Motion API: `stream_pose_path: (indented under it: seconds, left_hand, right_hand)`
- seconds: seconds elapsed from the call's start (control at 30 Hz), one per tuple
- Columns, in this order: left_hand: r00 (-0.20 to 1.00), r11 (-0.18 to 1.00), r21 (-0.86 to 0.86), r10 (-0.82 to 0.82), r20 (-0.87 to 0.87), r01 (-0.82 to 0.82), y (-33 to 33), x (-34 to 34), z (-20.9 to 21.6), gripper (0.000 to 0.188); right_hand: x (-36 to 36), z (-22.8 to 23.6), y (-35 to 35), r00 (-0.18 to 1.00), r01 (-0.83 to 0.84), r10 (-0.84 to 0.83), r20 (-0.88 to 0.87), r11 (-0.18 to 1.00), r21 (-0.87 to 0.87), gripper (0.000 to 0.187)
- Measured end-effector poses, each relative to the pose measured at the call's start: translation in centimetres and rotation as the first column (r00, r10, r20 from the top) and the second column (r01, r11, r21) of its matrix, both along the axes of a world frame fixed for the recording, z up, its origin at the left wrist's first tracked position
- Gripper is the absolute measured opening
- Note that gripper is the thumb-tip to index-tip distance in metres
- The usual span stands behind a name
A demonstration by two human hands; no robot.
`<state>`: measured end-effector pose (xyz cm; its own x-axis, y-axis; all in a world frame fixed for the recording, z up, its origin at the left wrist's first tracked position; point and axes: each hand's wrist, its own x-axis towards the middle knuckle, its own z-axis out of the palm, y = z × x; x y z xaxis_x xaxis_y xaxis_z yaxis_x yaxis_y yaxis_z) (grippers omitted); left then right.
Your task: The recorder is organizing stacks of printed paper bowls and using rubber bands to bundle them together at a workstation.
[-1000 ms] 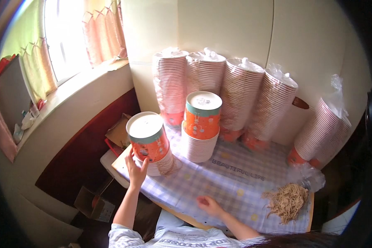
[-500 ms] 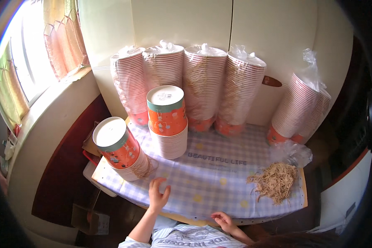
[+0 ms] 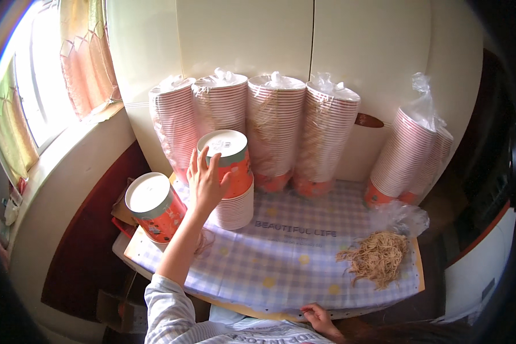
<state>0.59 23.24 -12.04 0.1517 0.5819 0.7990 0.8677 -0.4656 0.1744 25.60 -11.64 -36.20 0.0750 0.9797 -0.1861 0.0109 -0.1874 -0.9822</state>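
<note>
Item: upright cup stack (image 3: 235, 211), just right of and beyond our left hand's (image 3: 205, 186) spread fingers. Our right hand (image 3: 320, 318), farther: fingers loosely curled, empty.

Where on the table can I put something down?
The biggest bare patch of checked tablecloth lies between the unbagged cup stacks and the tan stringy heap, stretching toward the right hand. It's crowded at the back, with bagged stacks, and around the left hand.
</note>
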Motion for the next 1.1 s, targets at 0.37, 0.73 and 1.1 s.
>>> stream_pose_path:
  seconds: [0.37, 0.73, 1.1]
  left_hand:
    - [0.971, 0.972, -0.155, -0.145, 0.192, 0.176, 2.9, 0.6, 1.1, 0.032]
    - [0.966, 0.979, -0.001, -0.199, 0.167, 0.202, 3.7, -0.4, 3.4, 0.034]
    - [0.894, 0.947, 0.221, -0.297, 0.335, 0.231, -0.9, -2.7, 8.3, 0.028]
  right_hand:
    - [1.3, -2.2, 0.6, 0.981, -0.162, 0.130, 0.145, 0.958, 0.235, 0.021]
    - [1.1, -1.2, 0.4, 0.982, -0.153, 0.133, 0.133, 0.976, 0.153, 0.021]
    - [0.7, 0.1, 0.7, 0.957, -0.174, 0.108, 0.267, 0.956, 0.237, 0.018]
